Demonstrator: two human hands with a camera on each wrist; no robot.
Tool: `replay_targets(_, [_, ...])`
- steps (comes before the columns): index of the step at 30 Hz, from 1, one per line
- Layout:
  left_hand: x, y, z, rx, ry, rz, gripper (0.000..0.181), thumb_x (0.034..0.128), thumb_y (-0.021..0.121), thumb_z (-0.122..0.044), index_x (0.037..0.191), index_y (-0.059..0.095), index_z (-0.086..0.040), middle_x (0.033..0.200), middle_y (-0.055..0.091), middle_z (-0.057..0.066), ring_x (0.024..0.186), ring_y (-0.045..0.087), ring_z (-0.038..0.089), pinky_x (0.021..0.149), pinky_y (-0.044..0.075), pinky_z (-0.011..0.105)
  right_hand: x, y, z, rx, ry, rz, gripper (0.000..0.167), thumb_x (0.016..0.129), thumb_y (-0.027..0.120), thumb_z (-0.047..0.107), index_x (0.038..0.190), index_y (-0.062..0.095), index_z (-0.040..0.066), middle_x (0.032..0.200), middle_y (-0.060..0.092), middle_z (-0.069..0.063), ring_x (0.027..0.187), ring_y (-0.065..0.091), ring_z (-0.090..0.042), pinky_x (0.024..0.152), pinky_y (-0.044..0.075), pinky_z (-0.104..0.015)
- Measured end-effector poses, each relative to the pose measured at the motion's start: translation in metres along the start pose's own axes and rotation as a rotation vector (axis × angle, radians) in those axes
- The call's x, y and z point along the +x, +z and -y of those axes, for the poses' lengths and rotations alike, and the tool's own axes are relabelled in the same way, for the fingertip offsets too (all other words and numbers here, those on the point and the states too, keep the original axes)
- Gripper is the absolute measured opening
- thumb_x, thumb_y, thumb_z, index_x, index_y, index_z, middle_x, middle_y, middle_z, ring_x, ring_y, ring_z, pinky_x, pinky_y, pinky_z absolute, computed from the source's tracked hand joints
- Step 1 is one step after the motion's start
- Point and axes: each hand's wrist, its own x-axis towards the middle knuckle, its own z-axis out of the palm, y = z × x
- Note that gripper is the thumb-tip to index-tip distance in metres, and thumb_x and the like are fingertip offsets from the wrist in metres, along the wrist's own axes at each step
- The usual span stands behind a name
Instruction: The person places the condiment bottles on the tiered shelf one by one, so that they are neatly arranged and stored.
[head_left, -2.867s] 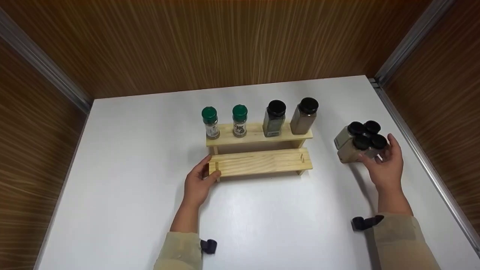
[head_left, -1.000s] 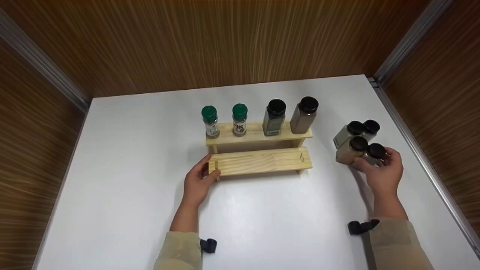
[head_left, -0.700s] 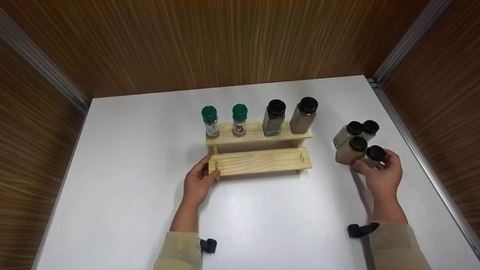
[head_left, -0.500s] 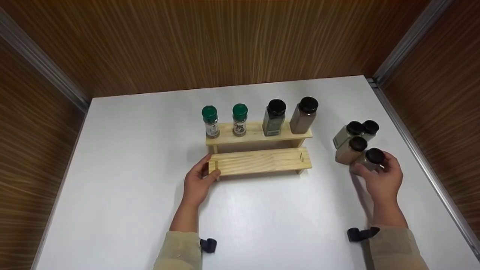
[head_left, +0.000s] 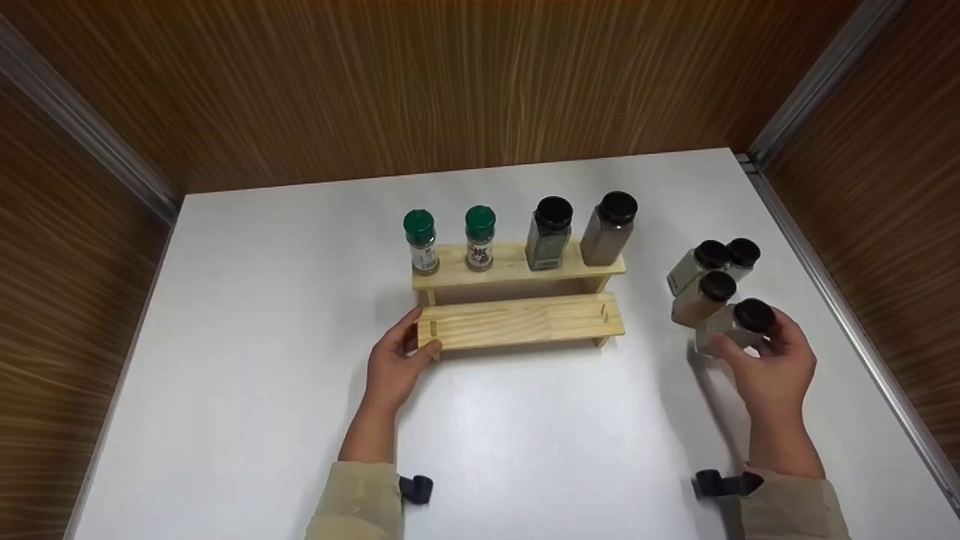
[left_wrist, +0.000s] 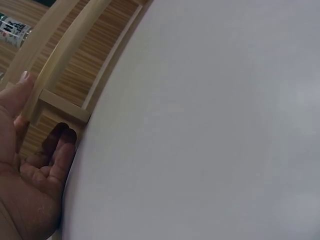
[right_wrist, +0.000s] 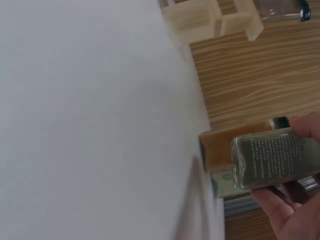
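Jar in right hand; rack apart

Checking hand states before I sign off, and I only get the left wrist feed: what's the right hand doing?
Observer: In the head view, the right hand grips a black-capped jar.
Operator: Any print on that jar?
Observer: Yes, the right wrist view shows pale lettering on one of its sides.
Operator: Other jars near it?
Observer: Three more black-capped jars stand clustered just beyond it in the head view.
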Motion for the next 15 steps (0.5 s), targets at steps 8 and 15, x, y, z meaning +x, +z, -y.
replay_targets(8, [0.001,-0.001,0.001,0.016,0.009,0.003,0.073,0.0855,0.087,0.0,0.152,0.057,-0.004,0.126,0.07,0.02,0.103,0.065,0.025,0.077,0.054,0.024,-0.003,0.017,0.03,-0.009,-0.097,0.022,0.055,0.069,0.082,-0.024,0.12,0.074,-0.004,0.101,0.074,0.008,0.096,0.068,-0.011,0.08,0.052,-0.018])
replay_targets(15, [0.0,-0.001,0.0,0.031,0.004,0.0,0.074,0.0845,0.089,-0.002,0.151,0.058,-0.007,0.126,0.07,0.017,0.103,0.065,0.024,0.078,0.053,0.025,-0.009,0.043,0.046,0.034,-0.163,0.104,0.06,0.066,0.082,-0.025,0.123,0.07,-0.011,0.1,0.075,0.005,0.086,0.07,-0.009,0.068,0.056,-0.015])
